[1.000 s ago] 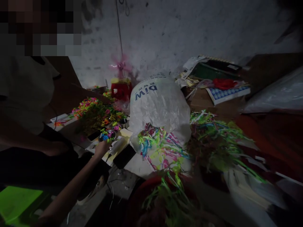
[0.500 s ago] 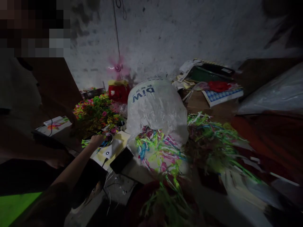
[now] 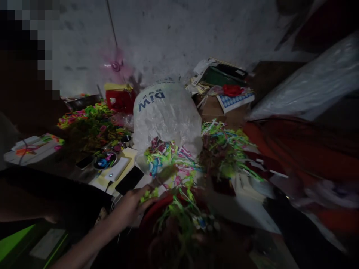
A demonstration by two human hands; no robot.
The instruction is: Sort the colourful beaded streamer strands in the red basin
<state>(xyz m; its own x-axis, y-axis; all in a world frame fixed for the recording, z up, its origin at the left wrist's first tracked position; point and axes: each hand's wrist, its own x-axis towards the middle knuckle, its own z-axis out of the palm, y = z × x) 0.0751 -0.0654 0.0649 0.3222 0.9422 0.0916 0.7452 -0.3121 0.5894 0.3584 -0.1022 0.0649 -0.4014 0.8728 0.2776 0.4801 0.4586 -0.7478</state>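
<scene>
My left hand [image 3: 131, 203] is closed around a small bunch of yellow-green strips [image 3: 149, 195], blurred by motion. It is just left of a dark red tub [image 3: 150, 216], which holds a tangle of thin green strips [image 3: 179, 209]. My right hand cannot be made out. Behind the tub, a big whitish plastic bag [image 3: 168, 116] lies with its mouth toward me, spilling pink, green and blue strips [image 3: 179, 164]. A black phone [image 3: 129, 180] lies beyond my left hand, next to a white device [image 3: 119, 169].
A bowl of small blue and purple pieces [image 3: 106, 160] stands by a colourful heap [image 3: 95, 127] at left. More green strips [image 3: 224, 145] lie right of the bag. A pink fan [image 3: 115, 66] blurs near the wall. Another person's arm [image 3: 25, 205] shows at left.
My left hand has moved from beside the bowl at left, back toward me and right, to the tub, carrying green strips. The view has turned right.
</scene>
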